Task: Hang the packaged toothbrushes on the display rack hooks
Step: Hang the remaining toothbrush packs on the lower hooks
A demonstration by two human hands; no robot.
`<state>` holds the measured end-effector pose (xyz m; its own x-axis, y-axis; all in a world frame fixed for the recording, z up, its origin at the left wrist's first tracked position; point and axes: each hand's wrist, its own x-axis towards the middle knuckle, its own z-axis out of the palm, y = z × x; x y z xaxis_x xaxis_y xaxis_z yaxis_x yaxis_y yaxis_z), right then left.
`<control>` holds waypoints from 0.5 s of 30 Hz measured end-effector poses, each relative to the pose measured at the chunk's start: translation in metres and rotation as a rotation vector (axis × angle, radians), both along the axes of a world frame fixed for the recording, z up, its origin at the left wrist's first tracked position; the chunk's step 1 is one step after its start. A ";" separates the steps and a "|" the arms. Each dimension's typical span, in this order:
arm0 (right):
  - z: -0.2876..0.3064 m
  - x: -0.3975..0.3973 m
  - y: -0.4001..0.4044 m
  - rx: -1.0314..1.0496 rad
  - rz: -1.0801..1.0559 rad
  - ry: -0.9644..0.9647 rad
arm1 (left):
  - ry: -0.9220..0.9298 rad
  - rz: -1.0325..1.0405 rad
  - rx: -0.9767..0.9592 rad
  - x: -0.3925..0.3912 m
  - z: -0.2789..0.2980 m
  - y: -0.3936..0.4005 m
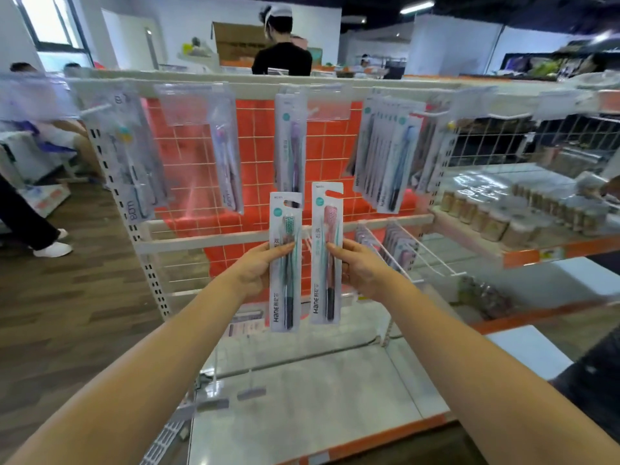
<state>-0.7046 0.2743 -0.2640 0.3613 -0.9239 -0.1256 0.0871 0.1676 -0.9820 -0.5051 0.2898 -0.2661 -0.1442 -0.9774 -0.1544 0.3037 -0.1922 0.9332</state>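
Nearest me, my two forearms reach out: my left hand (256, 268) grasps a green toothbrush pack (285, 263) and my right hand (357, 266) grasps a pink toothbrush pack (327, 253), both upright before the display rack (268, 162). I judge hanging comes next, which needs each pack's hole raised onto a far hook (95, 109).

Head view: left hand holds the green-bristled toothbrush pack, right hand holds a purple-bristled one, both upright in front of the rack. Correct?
Not quite. In the head view the right hand holds a pink-bristled toothbrush pack, not purple. The left hand does hold the green-bristled toothbrush pack, both upright before the white wire display rack.
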 end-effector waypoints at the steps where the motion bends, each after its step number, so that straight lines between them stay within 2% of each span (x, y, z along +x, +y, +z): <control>1: 0.000 -0.010 -0.002 -0.004 -0.005 0.000 | -0.009 0.005 -0.012 -0.011 0.002 -0.003; 8: 0.000 -0.082 -0.021 -0.005 -0.026 -0.002 | -0.021 0.021 -0.060 -0.094 0.011 -0.025; 15: -0.009 -0.149 -0.040 0.001 -0.019 0.047 | 0.005 0.029 -0.041 -0.161 -0.005 -0.039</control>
<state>-0.8538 0.2344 -0.2730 0.3370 -0.9306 -0.1428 0.0438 0.1670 -0.9850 -0.6658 0.2509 -0.2713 -0.1169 -0.9866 -0.1139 0.3131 -0.1454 0.9385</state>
